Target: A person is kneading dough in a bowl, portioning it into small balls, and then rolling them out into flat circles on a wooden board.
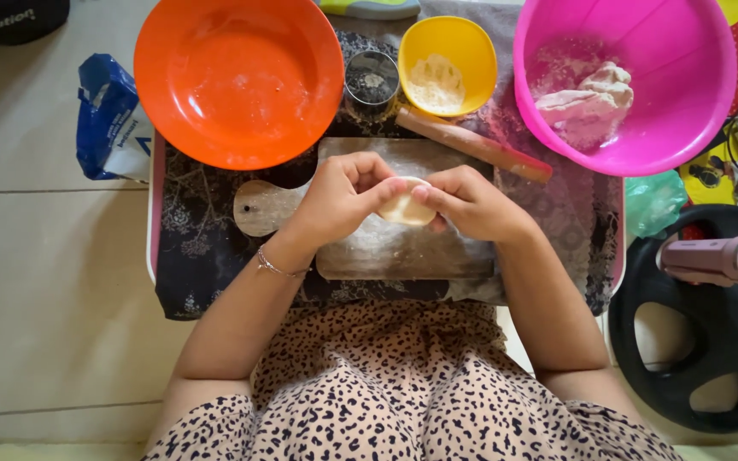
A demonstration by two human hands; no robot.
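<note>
A small pale piece of dough (405, 207) sits between both my hands, above a floured wooden board (403, 248). My left hand (341, 195) pinches its left side with curled fingers; a thin bracelet is on that wrist. My right hand (471, 203) grips the dough's right side. A wooden rolling pin (471, 143) lies slanted along the board's far edge, just beyond my right hand.
An empty orange bowl (239, 77) stands far left, a small metal cup (371, 82) and a yellow bowl (448, 64) of flour at far centre, a pink basin (642, 51) with dough far right. A blue bag (108, 119) lies left; a black ring-shaped stand (711, 341) sits right.
</note>
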